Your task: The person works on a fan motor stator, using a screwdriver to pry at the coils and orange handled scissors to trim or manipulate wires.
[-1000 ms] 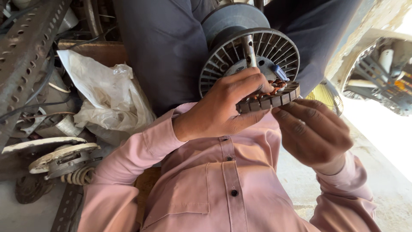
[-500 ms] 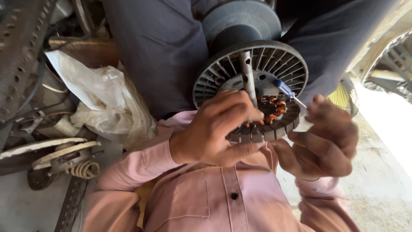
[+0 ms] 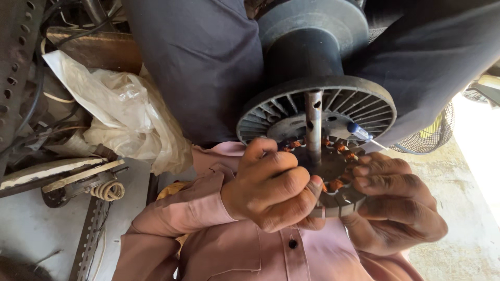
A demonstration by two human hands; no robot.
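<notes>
Stator (image 3: 338,195) | sits on shaft (image 3: 313,127), at 6 o'clock of rotor (image 3: 317,106) | left hand (image 3: 273,187) curled closed on its rim | right hand (image 3: 396,203) closed on other side, holds thin tool (image 3: 364,135) | step: I think seating the stator; next needs straight, even push.

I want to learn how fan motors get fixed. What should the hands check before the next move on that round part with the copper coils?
1. Left hand grips the stator's rim: ok.
2. Right hand supports the other side: ok.
3. Steel shaft stands through the stator's centre: ok.
4. Copper coils undamaged: cannot tell, fingers cover most.
5. Blue-handled tool held firmly: cannot tell, its grip is hidden.
6. Ribbed housing steady between the knees: cannot tell.
</notes>
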